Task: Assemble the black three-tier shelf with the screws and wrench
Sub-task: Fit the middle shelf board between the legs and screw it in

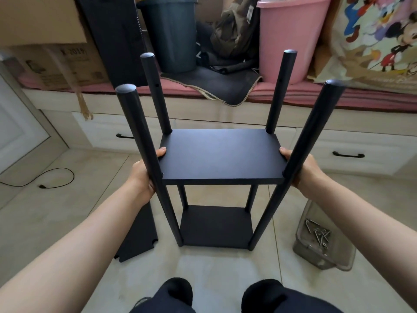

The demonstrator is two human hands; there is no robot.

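The black shelf frame stands upright on the tiled floor, four round posts point(135, 136) rising past a middle board point(221, 154) and a bottom board point(216, 224). My left hand point(144, 175) grips the middle board's left edge, thumb on top, behind the near left post. My right hand point(302, 168) grips the right edge the same way, by the near right post point(316, 134). A third black board point(140, 233) lies on the floor at the left. A clear plastic tub point(322, 249) with several screws sits at the right. No wrench is visible.
A low white drawer unit point(338, 145) with a pink cushion runs across the back, carrying a pink tub point(291, 37), a dark bin point(171, 32), bags and cardboard boxes. A black cable point(56, 179) lies on the floor at the left. My knees point(178, 292) are at the bottom edge.
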